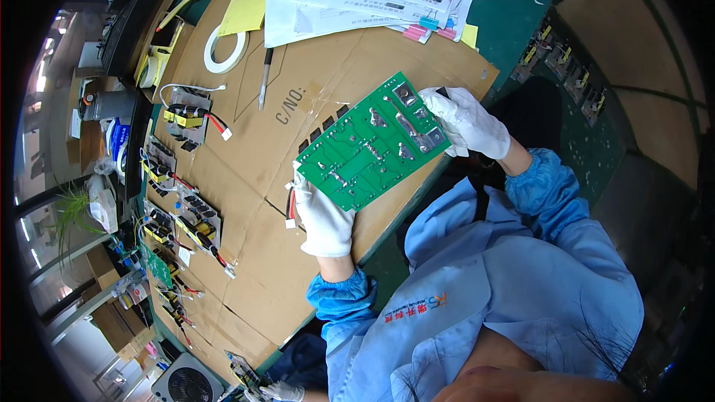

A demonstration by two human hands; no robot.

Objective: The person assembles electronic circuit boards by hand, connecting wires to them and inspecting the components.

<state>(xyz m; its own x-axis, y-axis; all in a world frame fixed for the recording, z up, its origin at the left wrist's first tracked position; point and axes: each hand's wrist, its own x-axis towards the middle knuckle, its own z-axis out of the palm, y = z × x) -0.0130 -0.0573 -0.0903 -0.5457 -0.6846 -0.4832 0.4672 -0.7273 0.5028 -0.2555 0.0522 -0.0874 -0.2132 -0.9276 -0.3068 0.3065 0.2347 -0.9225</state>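
Both of my white-gloved hands hold a green circuit board [361, 150] between them, tilted over the cardboard-covered table. Its solder side faces up, with solder joints and bare tinned pads near the right end; black parts stick out past its far edge. My left hand [325, 217] grips the lower left end, fingers partly hidden beneath the board. At the opposite end my right hand [465, 125] pinches the edge by the tinned pads. A red, black and white lead with a white connector [290, 216] hangs beside my left hand.
Several circuit boards with yellow transformers [199, 227] lie along the left. A tape roll [225, 50], a pen-like tool [265, 78] and clipped papers [350, 0] lie farther back. More boards [562, 67] are at the far right. Another person's gloved hand [283, 391] works near a fan [188, 383].
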